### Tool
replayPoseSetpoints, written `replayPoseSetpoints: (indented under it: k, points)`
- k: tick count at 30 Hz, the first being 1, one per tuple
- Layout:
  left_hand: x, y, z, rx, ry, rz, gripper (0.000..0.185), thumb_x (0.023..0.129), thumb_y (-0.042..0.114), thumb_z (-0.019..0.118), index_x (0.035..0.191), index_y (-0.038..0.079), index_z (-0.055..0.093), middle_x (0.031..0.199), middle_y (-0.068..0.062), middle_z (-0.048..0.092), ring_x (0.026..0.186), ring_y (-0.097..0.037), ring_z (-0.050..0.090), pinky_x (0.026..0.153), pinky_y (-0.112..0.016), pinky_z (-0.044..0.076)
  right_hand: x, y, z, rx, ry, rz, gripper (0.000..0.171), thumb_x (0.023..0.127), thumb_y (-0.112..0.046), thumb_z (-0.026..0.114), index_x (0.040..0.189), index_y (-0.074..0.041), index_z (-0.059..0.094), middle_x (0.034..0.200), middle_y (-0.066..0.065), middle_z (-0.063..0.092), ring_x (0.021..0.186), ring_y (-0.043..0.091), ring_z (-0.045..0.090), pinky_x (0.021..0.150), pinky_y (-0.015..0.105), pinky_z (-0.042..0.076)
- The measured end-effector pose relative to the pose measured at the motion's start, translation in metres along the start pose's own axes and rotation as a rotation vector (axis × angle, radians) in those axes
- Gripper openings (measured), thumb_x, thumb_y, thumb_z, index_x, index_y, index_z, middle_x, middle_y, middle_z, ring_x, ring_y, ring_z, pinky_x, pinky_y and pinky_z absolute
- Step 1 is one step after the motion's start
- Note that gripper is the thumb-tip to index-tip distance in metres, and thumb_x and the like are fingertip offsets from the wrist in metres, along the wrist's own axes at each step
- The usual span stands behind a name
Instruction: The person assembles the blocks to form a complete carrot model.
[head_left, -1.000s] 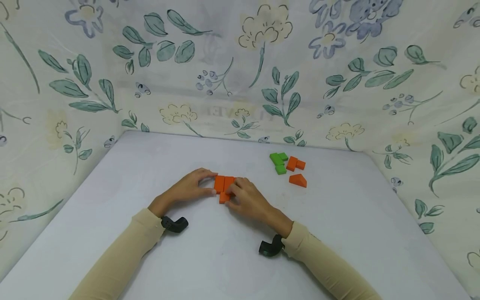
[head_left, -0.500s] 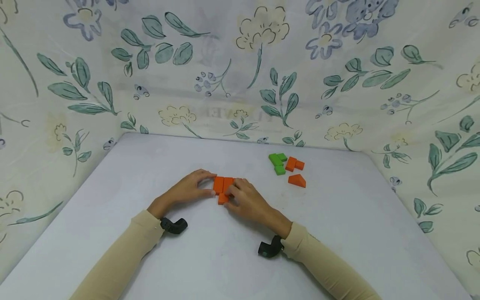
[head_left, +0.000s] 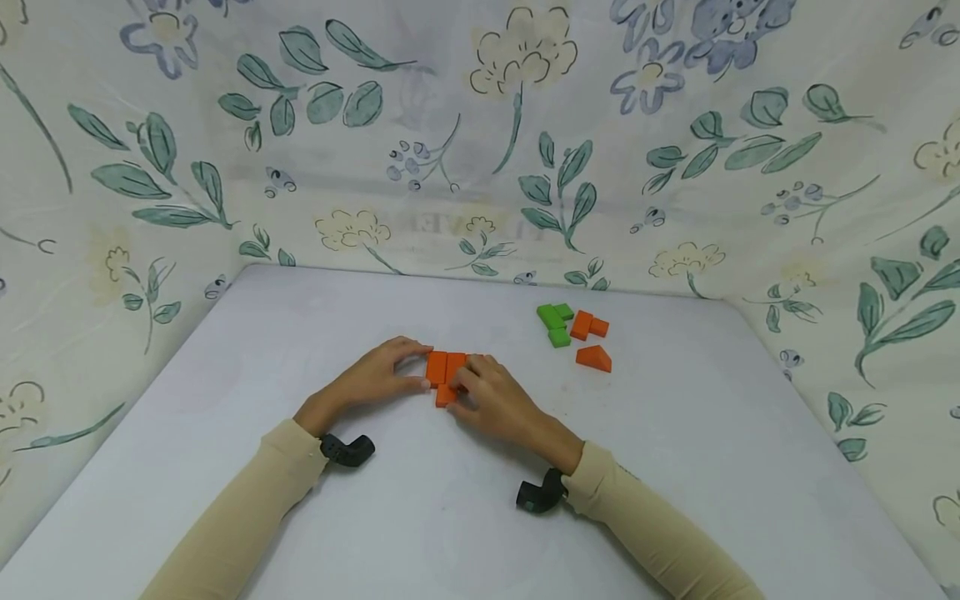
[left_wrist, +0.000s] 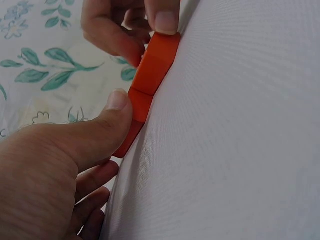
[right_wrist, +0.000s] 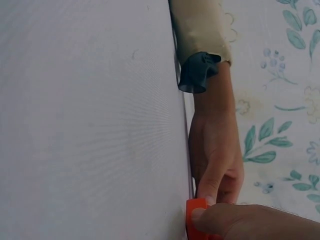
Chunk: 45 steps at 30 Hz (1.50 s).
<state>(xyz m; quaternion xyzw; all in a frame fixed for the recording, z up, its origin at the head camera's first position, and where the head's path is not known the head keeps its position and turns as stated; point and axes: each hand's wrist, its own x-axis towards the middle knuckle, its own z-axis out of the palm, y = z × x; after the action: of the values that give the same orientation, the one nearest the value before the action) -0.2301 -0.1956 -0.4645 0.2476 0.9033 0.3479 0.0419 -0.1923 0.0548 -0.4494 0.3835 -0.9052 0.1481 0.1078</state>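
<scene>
**Both hands pinch a cluster of orange blocks at mid-table**

Flowered cloth walls (head_left: pixel 480 150) close in the pale table (head_left: pixel 420 533) on the far side, left and right, leaving open surface in front of the arms and to the left. The orange blocks (head_left: pixel 444 372) lie flat near the table's middle: two upright rectangles side by side with a smaller piece below them, edges touching. The left hand (head_left: pixel 375 379) grips their left side, thumb (left_wrist: pixel 112 112) pressed on one block; the right hand (head_left: pixel 495 400) grips the right side, fingers curled over the edge. Well apart, far right, sit green blocks (head_left: pixel 553 321), two small orange pieces (head_left: pixel 587 326) and an orange wedge (head_left: pixel 594 358). Compared with a second ago, hands and blocks have hardly shifted.
</scene>
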Motion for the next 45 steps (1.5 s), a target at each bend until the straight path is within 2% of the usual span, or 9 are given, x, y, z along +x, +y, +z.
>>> replayPoseSetpoints:
  k: [18, 29, 38, 42, 45]
  points:
    - [-0.001, 0.001, -0.002, 0.000, 0.004, 0.015, 0.063, 0.088, 0.038, 0.076, 0.142, 0.014, 0.056, 0.141, -0.011, 0.055, 0.135, -0.031, 0.049, 0.113, -0.055, 0.040, 0.000, 0.000, 0.000, 0.011, 0.030, -0.011, 0.026, 0.087, -0.028, 0.079, 0.103, -0.013, 0.065, 0.102, 0.001, 0.056, 0.100, 0.019, 0.052, 0.092, 0.032, 0.050]
    - [-0.002, 0.003, -0.002, 0.026, 0.005, 0.044, 0.063, 0.090, 0.038, 0.074, 0.144, 0.011, 0.055, 0.140, -0.015, 0.054, 0.133, -0.035, 0.049, 0.112, -0.060, 0.039, 0.000, -0.001, 0.000, 0.014, 0.040, -0.013, 0.028, 0.086, -0.028, 0.080, 0.103, -0.013, 0.065, 0.103, 0.002, 0.057, 0.101, 0.020, 0.053, 0.093, 0.034, 0.051]
    - [-0.001, 0.003, -0.001, 0.006, -0.004, 0.022, 0.062, 0.090, 0.037, 0.074, 0.143, 0.013, 0.055, 0.143, -0.014, 0.053, 0.136, -0.034, 0.047, 0.113, -0.058, 0.039, 0.000, 0.000, -0.001, 0.033, 0.023, -0.006, 0.028, 0.086, -0.027, 0.080, 0.104, -0.011, 0.065, 0.102, 0.002, 0.057, 0.100, 0.020, 0.053, 0.091, 0.033, 0.050]
    - [-0.002, 0.005, -0.001, 0.016, -0.001, 0.038, 0.063, 0.090, 0.037, 0.073, 0.144, 0.010, 0.054, 0.143, -0.016, 0.052, 0.135, -0.036, 0.047, 0.112, -0.060, 0.039, 0.002, 0.004, -0.012, 0.094, -0.014, 0.010, 0.030, 0.089, -0.030, 0.077, 0.109, -0.011, 0.066, 0.106, 0.003, 0.058, 0.101, 0.019, 0.052, 0.091, 0.033, 0.050]
    - [-0.002, 0.006, -0.002, 0.023, 0.000, 0.024, 0.065, 0.090, 0.039, 0.074, 0.145, 0.012, 0.053, 0.143, -0.015, 0.052, 0.136, -0.036, 0.047, 0.112, -0.060, 0.039, 0.006, 0.016, -0.033, 0.138, 0.006, 0.041, 0.029, 0.092, -0.029, 0.074, 0.112, -0.010, 0.068, 0.108, 0.005, 0.061, 0.102, 0.019, 0.053, 0.090, 0.034, 0.050]
